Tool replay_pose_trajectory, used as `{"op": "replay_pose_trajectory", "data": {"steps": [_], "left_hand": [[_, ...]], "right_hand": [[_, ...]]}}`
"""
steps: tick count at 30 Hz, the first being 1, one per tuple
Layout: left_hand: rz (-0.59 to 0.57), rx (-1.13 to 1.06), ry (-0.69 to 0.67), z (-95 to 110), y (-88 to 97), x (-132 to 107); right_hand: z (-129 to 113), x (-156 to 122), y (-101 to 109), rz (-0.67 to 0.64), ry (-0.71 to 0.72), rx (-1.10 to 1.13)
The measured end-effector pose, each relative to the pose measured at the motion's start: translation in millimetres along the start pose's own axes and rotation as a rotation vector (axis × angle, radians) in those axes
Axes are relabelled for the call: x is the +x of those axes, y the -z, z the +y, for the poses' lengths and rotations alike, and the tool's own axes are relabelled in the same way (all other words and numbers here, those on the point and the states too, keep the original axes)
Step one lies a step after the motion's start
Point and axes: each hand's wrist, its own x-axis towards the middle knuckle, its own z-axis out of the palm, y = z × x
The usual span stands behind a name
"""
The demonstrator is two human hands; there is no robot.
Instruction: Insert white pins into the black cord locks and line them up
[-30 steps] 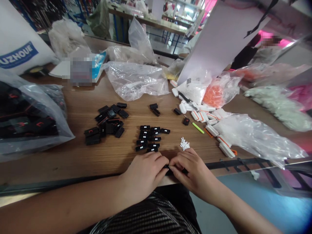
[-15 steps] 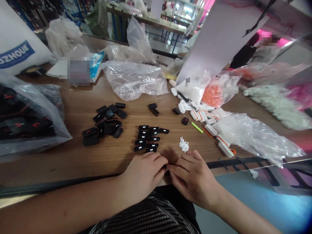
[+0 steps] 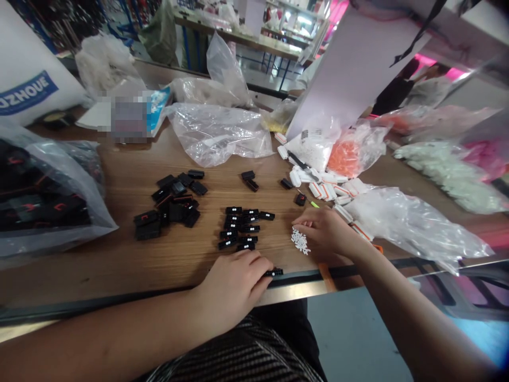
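Note:
My left hand [image 3: 234, 284] rests at the near edge of the wooden table [image 3: 131, 254], fingers closed on a small black part [image 3: 275, 272] with white dots. My right hand [image 3: 324, 229] is out over a little heap of tiny white pieces [image 3: 300, 240], fingertips pinched together at the heap; what they hold, if anything, is too small to see. Just beyond the left hand lies a neat group of black parts with white dots [image 3: 243, 228]. A looser pile of black housings [image 3: 173, 204] lies further left.
A clear bag of black parts [image 3: 43, 201] fills the left side. Clear plastic bags [image 3: 218, 130] lie at the back, with white and orange parts [image 3: 334, 188] and another bag [image 3: 413, 223] to the right. A green stick [image 3: 314, 204] lies past my right hand. A person sits far right.
My right hand left the black part and moved forward and right to the heap of white pieces. The left hand stays put, still holding the part.

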Motion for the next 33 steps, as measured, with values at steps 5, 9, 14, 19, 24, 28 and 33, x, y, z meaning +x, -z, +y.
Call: {"op": "replay_pose_trajectory", "data": {"steps": [5, 9, 14, 19, 24, 28, 33], "left_hand": [[0.004, -0.008, -0.009, 0, 0.2, 1], [-0.001, -0.008, -0.011, 0, -0.1, 0], [0.005, -0.002, -0.007, 0, -0.8, -1], [0.004, -0.005, -0.01, 0, -0.6, -1], [0.0, 0.002, -0.007, 1, 0.6, -1], [0.008, 0.001, -0.013, 2, 1.0, 0], [-0.003, 0.006, -0.001, 2, 0.7, 0]], "right_hand": [[0, 3, 2, -0.048, -0.141, -0.04], [9, -1, 4, -0.026, -0.251, -0.148], [17, -7, 8, 0.003, -0.245, -0.084], [21, -12, 6, -0.009, -0.181, 0.049], [20, -14, 5, 0.0, -0.168, -0.081], [3, -19, 4, 0.045, -0.183, -0.068], [-47, -39, -5, 0.005, 0.073, 0.1]]}}
